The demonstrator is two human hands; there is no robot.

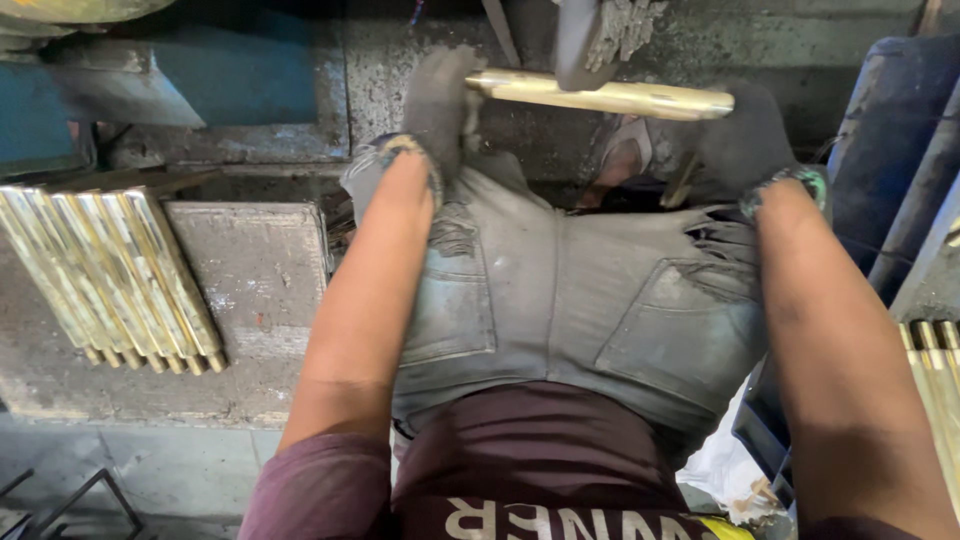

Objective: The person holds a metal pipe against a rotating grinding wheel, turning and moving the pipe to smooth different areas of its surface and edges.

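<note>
Both gloved hands, left hand (437, 105) and right hand (745, 140), are clamped on a long brass-coloured metal rod (600, 96) held under a dark machine head (590, 35). A row of similar brass rods (110, 275) lies stacked on the grey slab (255, 270) at left, with more brass rods (940, 400) at right, so the work appears midway.

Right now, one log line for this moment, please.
left hand: gloved, gripping brass rod | right hand: gloved, at rod's other end | brass rod stack: left

The brass-coloured metal rod (610, 97) shines smooth and glossy. Both hands, left (437, 105) and right (745, 140), gripping it wear matt, grimy dark cloth gloves. Left of the rod, stacked metal bars (110, 275) gleam yellowish on a rough, dusty grey slab (255, 275). Below the rod, the worn denim trousers (580, 300) look frayed.
</note>
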